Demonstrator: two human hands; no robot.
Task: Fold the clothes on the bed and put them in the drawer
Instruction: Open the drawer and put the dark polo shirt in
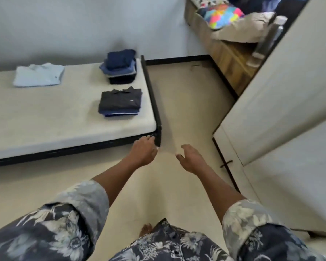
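Clothes (119,105) lie folded on the bed (55,125) in three lots, all on the bare mattress. We record a light blue shirt (39,74) lying alone toward the far left, a stack of blue garments (120,66) at the far right corner, and a stack of dark shirts (120,99) just in front of that stack, apart from it. Both stacks sit near the black frame (152,95) along the bed's right end.

We find the left hand (145,149) held low at the near right corner of the frame, back upward, fingers loosely bent and holding nothing. We cannot tell whether its fingertips touch the frame. The right hand (191,157) hangs over the floor (186,102) beside it, fingers relaxed and slightly spread, with nothing in it. Both forearms are bare below rolled floral sleeves (79,204).

To the right stands a white door (290,81), swung open. Beyond it, a wooden unit (228,59) carries a colourful cloth (223,15) and a beige cloth (239,31).
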